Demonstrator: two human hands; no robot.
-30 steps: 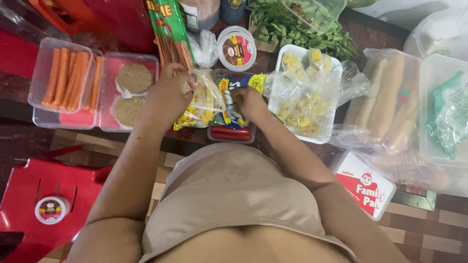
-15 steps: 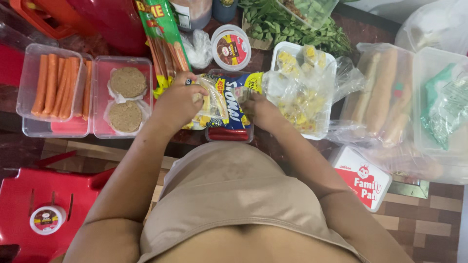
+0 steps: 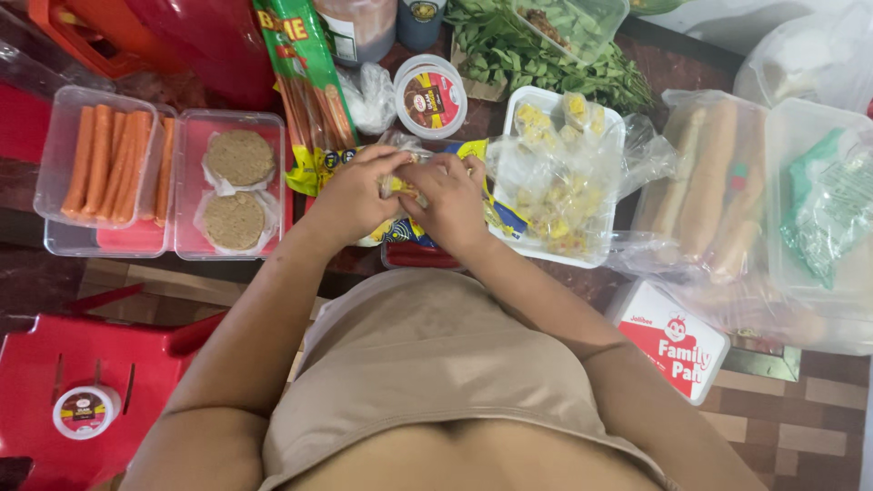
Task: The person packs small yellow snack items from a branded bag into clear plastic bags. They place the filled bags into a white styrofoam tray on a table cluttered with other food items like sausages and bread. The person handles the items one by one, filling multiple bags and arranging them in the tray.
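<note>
Dark reddish wooden tabletop [image 3: 691, 64], seen from above and crowded with food containers. At centre, the left hand [image 3: 353, 195] and the right hand [image 3: 452, 202] meet over a yellow-and-blue crinkled plastic snack packet [image 3: 400, 227], which lies on the table edge just in front of the torso. Both sets of fingers are curled narrowly and pinch the packet's upper edge; the thumbs are close together, almost touching. To the left sit a clear plastic box of orange sausages [image 3: 105, 164] and, touching it, a clear box of two round brown patties on paper [image 3: 236, 191]. Just beyond the hands stands a small round tub with a red-and-white lid [image 3: 430, 95]; to the right, a white tray of yellow pieces under a clear bag [image 3: 555, 177], touching the packet's right end. For a clean opening, the pinch points are best kept close on either side of the seam, pulled apart evenly, with the packet held low over the table so that loose contents do not scatter toward the open tray.
</note>
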